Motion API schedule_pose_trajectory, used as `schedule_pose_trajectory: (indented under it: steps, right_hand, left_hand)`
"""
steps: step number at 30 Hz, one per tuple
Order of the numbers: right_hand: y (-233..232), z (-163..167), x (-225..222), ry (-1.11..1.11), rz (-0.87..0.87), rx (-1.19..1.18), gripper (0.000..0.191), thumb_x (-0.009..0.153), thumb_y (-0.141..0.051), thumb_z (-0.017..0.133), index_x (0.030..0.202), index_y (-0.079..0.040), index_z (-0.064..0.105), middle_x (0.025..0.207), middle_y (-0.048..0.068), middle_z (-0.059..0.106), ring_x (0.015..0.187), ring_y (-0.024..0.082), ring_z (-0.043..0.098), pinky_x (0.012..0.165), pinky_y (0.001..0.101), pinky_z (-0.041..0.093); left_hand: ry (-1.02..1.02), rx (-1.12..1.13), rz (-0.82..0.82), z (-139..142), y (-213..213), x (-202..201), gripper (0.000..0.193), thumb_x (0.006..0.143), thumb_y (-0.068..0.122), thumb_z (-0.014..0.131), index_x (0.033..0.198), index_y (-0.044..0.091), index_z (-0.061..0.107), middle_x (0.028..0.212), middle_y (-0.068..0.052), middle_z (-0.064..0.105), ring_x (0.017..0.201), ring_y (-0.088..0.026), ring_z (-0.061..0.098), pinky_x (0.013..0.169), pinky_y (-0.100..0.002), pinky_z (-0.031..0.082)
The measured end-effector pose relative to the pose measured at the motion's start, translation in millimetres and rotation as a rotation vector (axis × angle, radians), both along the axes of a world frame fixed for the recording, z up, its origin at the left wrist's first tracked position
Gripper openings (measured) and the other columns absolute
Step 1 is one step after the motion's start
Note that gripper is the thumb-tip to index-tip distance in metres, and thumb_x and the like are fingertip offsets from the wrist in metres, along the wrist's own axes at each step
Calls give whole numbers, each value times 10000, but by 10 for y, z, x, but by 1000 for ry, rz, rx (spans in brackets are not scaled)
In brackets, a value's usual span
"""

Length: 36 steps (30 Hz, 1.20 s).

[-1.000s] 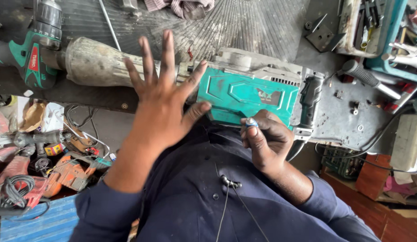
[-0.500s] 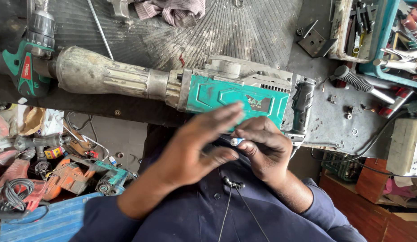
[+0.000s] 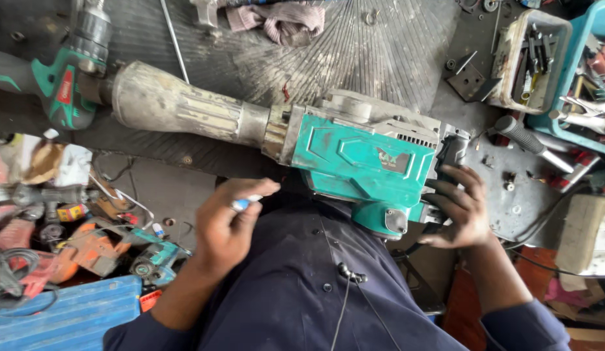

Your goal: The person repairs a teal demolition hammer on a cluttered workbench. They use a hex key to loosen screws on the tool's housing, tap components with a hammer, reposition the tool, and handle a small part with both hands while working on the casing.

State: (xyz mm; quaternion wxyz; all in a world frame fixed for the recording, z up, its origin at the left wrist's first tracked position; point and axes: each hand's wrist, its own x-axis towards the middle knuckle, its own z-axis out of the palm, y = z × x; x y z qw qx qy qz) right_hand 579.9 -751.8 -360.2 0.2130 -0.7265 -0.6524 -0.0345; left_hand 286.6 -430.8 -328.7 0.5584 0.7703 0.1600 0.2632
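1. While the big teal demolition hammer (image 3: 361, 162) lies across the dark workbench (image 3: 380, 58), its grey nose pointing left, a small red-and-white label sits on its side panel, its print too small to make out.
2. A red label marks the teal drill (image 3: 59, 91) at the upper left, whose body is cut off by the picture's edge.
3. On the person's left, the left hand (image 3: 228, 224) is curled shut around a small blue-and-white object (image 3: 245, 203), gripped between thumb and forefinger; only its tip shows, so its kind cannot be told.
4. The right hand (image 3: 462, 208) wraps its fingers around the hammer's black rear handle (image 3: 445, 162), which the hand partly hides.
5. A dirty pinkish rag (image 3: 280, 19) lies at the bench's top edge, partly out of view.
6. A grimy white tray (image 3: 510, 58) at the upper right holds dark bits and small tools; just beside it a blue bin (image 3: 598, 19), cut off, holds pliers and red-handled tools.
7. At the left, a heap of cables, orange and teal tool parts and crumpled paper (image 3: 49, 162) is hard to sort out; a blue ribbed box (image 3: 62, 318) lies below it.
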Motion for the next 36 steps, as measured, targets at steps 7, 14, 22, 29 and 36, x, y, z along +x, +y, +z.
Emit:
schedule_pose_trajectory:
  steps: [7, 14, 22, 29, 36]
  right_hand:
    - [206, -31, 253, 100, 252, -173, 522, 728, -488, 656, 830, 24, 679, 895, 189, 666, 900, 400, 640, 1026, 563, 457]
    - [185, 340, 166, 295, 198, -211, 519, 790, -488, 608, 871, 23, 643, 896, 195, 637, 929, 399, 625, 1051, 549, 455]
    - [-232, 438, 1051, 1360, -489, -233, 557, 975, -527, 565, 1068, 14, 659, 1017, 162, 690, 949, 318, 665, 926, 460, 503]
    - [-397, 120, 1290, 1501, -1008, 220, 598, 1100, -605, 570, 1172, -24, 689, 1043, 116, 732, 914, 257, 687, 823, 387, 543]
    - [-93, 140, 864, 1038, -771, 860, 509, 1103, -484, 476, 1094, -5, 649, 1027, 130, 685, 928, 239, 633, 868, 359, 511]
  left_hand:
    - [18, -236, 174, -447, 27, -259, 315, 1060, 79, 584, 1342, -60, 596, 979, -132, 770, 836, -138, 731, 794, -275, 604]
    - [-183, -445, 216, -593, -69, -338, 176, 1066, 50, 633, 1156, -32, 506, 1044, -156, 747, 991, -205, 775, 845, -323, 666]
    - [-59, -496, 175, -354, 2, -235, 295, 1050, 29, 542, 1320, -42, 447, 1219, -202, 726, 1058, -258, 762, 906, -349, 632]
    - [112, -316, 73, -167, 232, -163, 173, 1040, 22, 577, 1155, -22, 457, 1247, -137, 770, 1033, -177, 807, 819, -267, 640]
    - [187, -422, -56, -94, 540, -76, 110, 930, 18, 707, 1024, -38, 701, 1029, -121, 819, 941, -133, 784, 804, -260, 621]
